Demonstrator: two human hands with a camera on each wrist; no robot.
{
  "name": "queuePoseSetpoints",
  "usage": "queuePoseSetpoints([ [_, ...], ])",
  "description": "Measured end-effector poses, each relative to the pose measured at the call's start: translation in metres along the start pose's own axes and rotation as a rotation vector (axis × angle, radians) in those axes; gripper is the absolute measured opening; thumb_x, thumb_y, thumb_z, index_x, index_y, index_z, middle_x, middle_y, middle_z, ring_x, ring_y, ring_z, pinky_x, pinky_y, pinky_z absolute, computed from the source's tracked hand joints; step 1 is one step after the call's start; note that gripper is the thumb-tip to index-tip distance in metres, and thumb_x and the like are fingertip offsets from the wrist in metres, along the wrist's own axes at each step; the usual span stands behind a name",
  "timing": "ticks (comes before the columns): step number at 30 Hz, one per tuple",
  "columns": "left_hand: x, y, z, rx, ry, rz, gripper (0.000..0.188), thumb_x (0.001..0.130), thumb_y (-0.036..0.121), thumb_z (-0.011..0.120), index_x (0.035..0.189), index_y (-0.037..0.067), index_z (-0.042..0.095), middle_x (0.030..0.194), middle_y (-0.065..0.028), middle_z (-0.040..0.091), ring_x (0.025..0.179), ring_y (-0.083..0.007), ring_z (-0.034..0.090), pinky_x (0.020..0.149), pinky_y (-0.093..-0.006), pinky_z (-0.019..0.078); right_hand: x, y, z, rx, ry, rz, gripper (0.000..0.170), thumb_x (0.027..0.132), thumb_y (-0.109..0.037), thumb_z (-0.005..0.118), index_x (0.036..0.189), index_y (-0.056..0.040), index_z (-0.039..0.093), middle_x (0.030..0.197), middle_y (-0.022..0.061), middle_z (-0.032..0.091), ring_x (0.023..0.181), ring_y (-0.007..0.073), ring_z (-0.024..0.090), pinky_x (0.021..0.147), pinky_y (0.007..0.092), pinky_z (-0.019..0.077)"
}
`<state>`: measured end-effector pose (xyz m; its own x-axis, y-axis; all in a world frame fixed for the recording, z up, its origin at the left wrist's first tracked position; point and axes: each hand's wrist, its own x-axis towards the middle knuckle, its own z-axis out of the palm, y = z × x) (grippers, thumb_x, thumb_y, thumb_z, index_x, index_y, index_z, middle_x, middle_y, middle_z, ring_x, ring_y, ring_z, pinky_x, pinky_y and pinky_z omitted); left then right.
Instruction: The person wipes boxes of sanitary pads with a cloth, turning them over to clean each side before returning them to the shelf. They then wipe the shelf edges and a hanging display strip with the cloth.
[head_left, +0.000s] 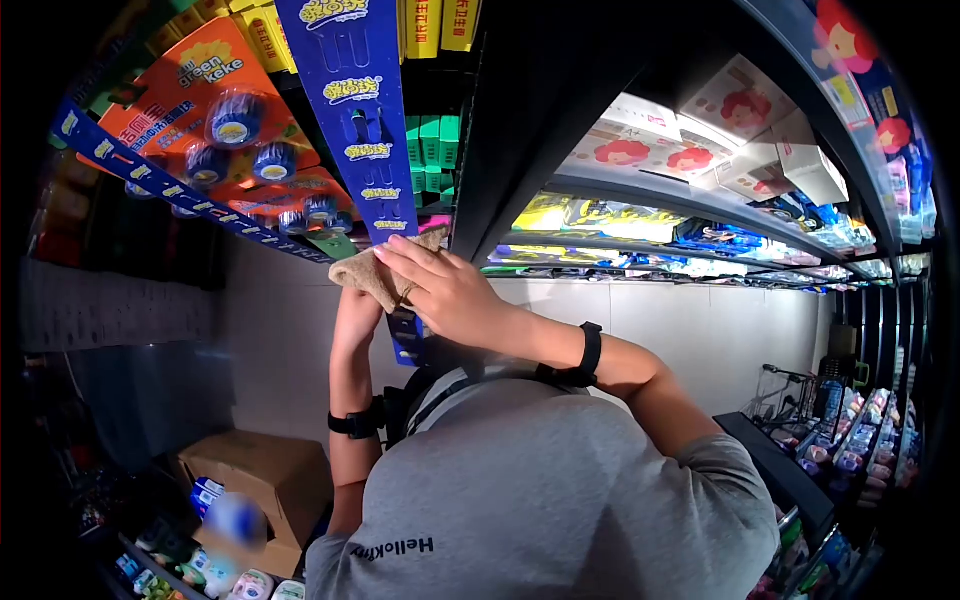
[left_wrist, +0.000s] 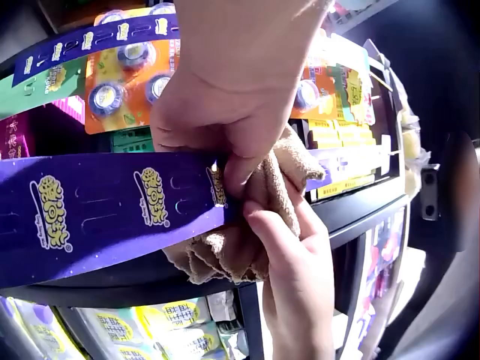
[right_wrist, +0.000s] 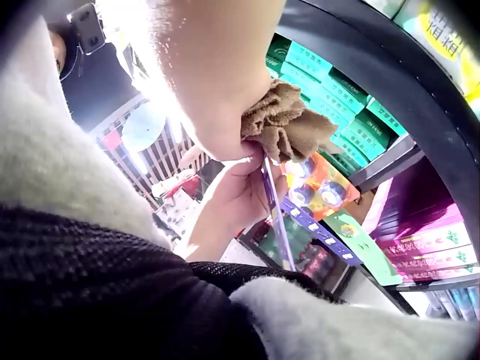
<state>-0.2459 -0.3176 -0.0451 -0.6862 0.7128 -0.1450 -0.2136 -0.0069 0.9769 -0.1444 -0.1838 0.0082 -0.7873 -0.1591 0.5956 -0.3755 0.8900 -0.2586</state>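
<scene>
Both hands meet at one end of a blue hanging display strip [head_left: 352, 90] with yellow printed lettering and small slots. A brown cloth [head_left: 375, 278] is folded over that end. My right hand [head_left: 450, 295] grips the cloth against the strip, its fingers lying across the top in the head view. Mostly hidden under the cloth there, my left hand [left_wrist: 225, 112] pinches the strip's edge, its thumb on the printed face in the left wrist view. The right thumb [left_wrist: 274, 232] presses the cloth from the other side.
Orange blister packs with round blue pieces [head_left: 235, 120] hang close to the left, beside a second blue strip [head_left: 160, 180]. Shelves with green boxes [right_wrist: 330, 90] and bagged goods [head_left: 620, 215] stand ahead and right. A cardboard box [head_left: 265, 470] sits on the floor at the lower left.
</scene>
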Motion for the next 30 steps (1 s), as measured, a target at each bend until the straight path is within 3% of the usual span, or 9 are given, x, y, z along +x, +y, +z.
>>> queuePoseSetpoints([
  [4, -0.003, -0.003, 0.020, 0.034, 0.036, 0.117, 0.028, 0.081, 0.003, 0.052, 0.109, 0.000, 0.051, 0.102, -0.0063, 0.056, 0.092, -0.0133, 0.054, 0.078, -0.0261, 0.0442, -0.009, 0.002, -0.007, -0.031, -0.009, 0.023, 0.016, 0.066, -0.007, 0.057, 0.078, 0.0028, 0.062, 0.125, 0.0129, 0.046, 0.121, 0.0263, 0.039, 0.090, 0.0387, 0.0401],
  [6, -0.009, -0.002, 0.024, 0.032, 0.064, 0.069, 0.030, 0.081, 0.005, 0.054, 0.110, 0.000, 0.050, 0.102, -0.0069, 0.056, 0.095, -0.0143, 0.053, 0.080, -0.0267, 0.0434, -0.013, -0.001, -0.008, -0.011, -0.021, 0.031, 0.017, 0.066, -0.007, 0.059, 0.079, 0.0024, 0.062, 0.125, 0.0127, 0.047, 0.122, 0.0257, 0.038, 0.089, 0.0375, 0.0410],
  [8, -0.018, -0.001, 0.032, -0.031, 0.112, 0.076, 0.032, 0.079, 0.005, 0.054, 0.111, 0.000, 0.050, 0.103, -0.0069, 0.055, 0.095, -0.0149, 0.053, 0.080, -0.0269, 0.0435, -0.017, -0.006, -0.010, 0.011, -0.047, 0.084, 0.024, 0.069, -0.007, 0.060, 0.090, 0.0028, 0.062, 0.125, 0.0101, 0.047, 0.119, 0.0241, 0.042, 0.084, 0.0328, 0.0446],
  [11, -0.031, -0.017, 0.040, -0.188, 0.206, 0.151, 0.036, 0.077, 0.001, 0.052, 0.113, 0.000, 0.047, 0.104, -0.0060, 0.054, 0.094, -0.0148, 0.054, 0.079, -0.0272, 0.0447, -0.020, -0.007, -0.012, 0.074, -0.032, 0.068, 0.026, 0.072, -0.011, 0.061, 0.096, 0.0001, 0.062, 0.126, 0.0080, 0.047, 0.118, 0.0237, 0.043, 0.083, 0.0324, 0.0458],
  [14, -0.037, -0.019, 0.040, -0.159, 0.189, 0.210, 0.037, 0.076, -0.002, 0.053, 0.112, 0.000, 0.046, 0.103, -0.0058, 0.054, 0.093, -0.0132, 0.054, 0.078, -0.0255, 0.0448, -0.023, -0.007, -0.016, 0.171, -0.010, 0.083, 0.024, 0.071, -0.009, 0.062, 0.095, -0.0015, 0.063, 0.126, 0.0069, 0.046, 0.118, 0.0233, 0.043, 0.081, 0.0323, 0.0478],
  [19, -0.039, -0.021, 0.042, -0.206, 0.085, 0.104, 0.040, 0.077, -0.001, 0.052, 0.117, 0.000, 0.044, 0.109, -0.0064, 0.052, 0.101, -0.0151, 0.051, 0.084, -0.0271, 0.0420, -0.021, -0.006, -0.023, 0.087, -0.031, 0.024, 0.028, 0.071, -0.008, 0.060, 0.096, 0.0030, 0.060, 0.122, 0.0070, 0.050, 0.117, 0.0226, 0.045, 0.080, 0.0313, 0.0482],
  [22, -0.044, -0.040, 0.039, -0.190, 0.130, 0.102, 0.042, 0.078, 0.000, 0.051, 0.119, 0.000, 0.043, 0.112, -0.0065, 0.051, 0.103, -0.0159, 0.050, 0.087, -0.0284, 0.0410, -0.030, -0.009, -0.018, 0.124, -0.045, 0.017, 0.029, 0.067, -0.005, 0.061, 0.096, 0.0010, 0.060, 0.125, 0.0067, 0.048, 0.118, 0.0249, 0.043, 0.081, 0.0347, 0.0470],
  [28, -0.056, -0.045, 0.046, -0.137, 0.191, 0.176, 0.030, 0.078, 0.005, 0.054, 0.108, 0.001, 0.053, 0.102, -0.0057, 0.057, 0.092, -0.0142, 0.055, 0.079, -0.0279, 0.0453, -0.040, -0.019, -0.034, 0.116, -0.128, -0.045, 0.030, 0.064, -0.005, 0.063, 0.094, -0.0002, 0.062, 0.122, 0.0075, 0.051, 0.116, 0.0242, 0.046, 0.072, 0.0305, 0.0490],
  [30, -0.057, -0.047, 0.042, -0.129, 0.107, 0.203, 0.029, 0.078, 0.005, 0.056, 0.106, 0.002, 0.053, 0.101, -0.0049, 0.057, 0.091, -0.0135, 0.055, 0.078, -0.0278, 0.0454, -0.040, -0.019, -0.035, 0.127, -0.068, -0.051, 0.030, 0.065, -0.006, 0.063, 0.095, -0.0007, 0.062, 0.120, 0.0072, 0.052, 0.115, 0.0234, 0.047, 0.071, 0.0301, 0.0496],
])
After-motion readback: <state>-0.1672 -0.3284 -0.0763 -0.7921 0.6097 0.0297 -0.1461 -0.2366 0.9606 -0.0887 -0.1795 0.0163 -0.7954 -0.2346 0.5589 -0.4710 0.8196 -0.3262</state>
